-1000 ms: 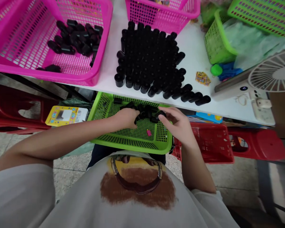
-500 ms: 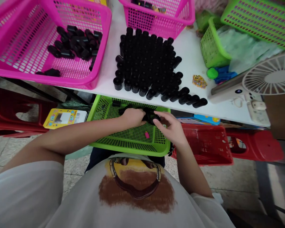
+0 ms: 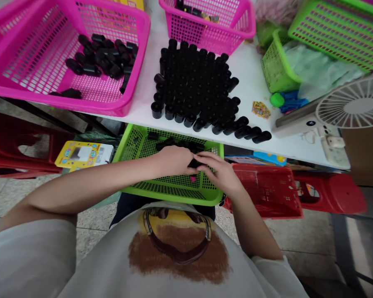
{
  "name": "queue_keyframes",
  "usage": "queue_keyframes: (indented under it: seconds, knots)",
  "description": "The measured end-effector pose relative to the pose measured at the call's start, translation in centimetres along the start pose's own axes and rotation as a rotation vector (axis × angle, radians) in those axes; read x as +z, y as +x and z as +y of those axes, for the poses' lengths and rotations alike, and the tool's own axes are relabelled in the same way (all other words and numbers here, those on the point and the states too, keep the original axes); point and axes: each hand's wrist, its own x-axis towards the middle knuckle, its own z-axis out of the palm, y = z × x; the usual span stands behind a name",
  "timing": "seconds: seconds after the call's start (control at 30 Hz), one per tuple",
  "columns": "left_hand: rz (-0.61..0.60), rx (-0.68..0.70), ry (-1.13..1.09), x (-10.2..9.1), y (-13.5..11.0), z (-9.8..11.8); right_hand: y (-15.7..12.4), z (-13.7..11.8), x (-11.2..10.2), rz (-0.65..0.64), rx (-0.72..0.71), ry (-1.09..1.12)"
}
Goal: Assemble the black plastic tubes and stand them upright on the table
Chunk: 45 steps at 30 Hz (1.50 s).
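Observation:
Over the green basket (image 3: 170,192) on my lap, my left hand (image 3: 175,160) and my right hand (image 3: 220,171) meet at the fingertips. Between them is a small black plastic piece (image 3: 194,162), mostly covered by my fingers. The left hand is closed with its back toward me. My right thumb and fingers close on the piece from the right. Other black tubes (image 3: 170,142) lie in the far part of the basket, and a small pink piece (image 3: 193,179) lies on its floor, partly hidden.
Many black tubes (image 3: 199,78) stand packed on the white table (image 3: 245,89). A large pink basket (image 3: 124,108) with loose black tubes is at left, a second pink basket (image 3: 205,37) behind. A white fan (image 3: 301,114) stands at right, above a red basket (image 3: 261,186).
Both hands have come together and toward me over the green basket. My right fingers, spread before, now close on the black piece at my left fingertips.

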Motion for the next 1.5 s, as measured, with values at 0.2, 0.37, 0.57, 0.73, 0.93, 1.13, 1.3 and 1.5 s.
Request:
queue_keyframes:
  seconds: [0.2, 0.37, 0.57, 0.73, 0.93, 1.13, 1.3, 1.5]
  knots:
    - [-0.03, 0.062, -0.28, -0.3, -0.5, -1.4, -0.3, -0.4, -0.3, -0.106, -0.094, 0.078]
    - [0.235, 0.073, -0.655, -0.4, -1.7, -2.2, 0.9, 0.1, -1.9, 0.256, -0.021, -0.205]
    - [0.388, 0.097, -1.085, 0.4, -3.7, -2.0, 3.1, 4.1, -3.7, 0.562, 0.072, -0.702]
    - [0.379, 0.16, -1.298, 0.9, -5.5, -3.1, 3.6, 5.1, -3.2, 0.469, 0.182, -0.896]
    - [0.369, 0.391, -1.166, 1.7, -7.6, -4.1, 2.7, 1.9, -1.9, 0.306, 0.174, -0.887]
    - [0.528, 0.534, -1.328, 3.5, -6.4, -3.9, 2.8, 0.3, 2.7, -0.326, 0.427, -0.801]
    - [0.588, 0.496, -1.397, 4.2, -5.7, -3.1, 2.2, -0.3, 2.6, -0.308, 0.383, -0.719]
    - [0.766, 0.399, -1.41, 5.1, -5.3, -2.6, -0.8, -5.3, 0.8, 0.209, 0.034, 0.081]
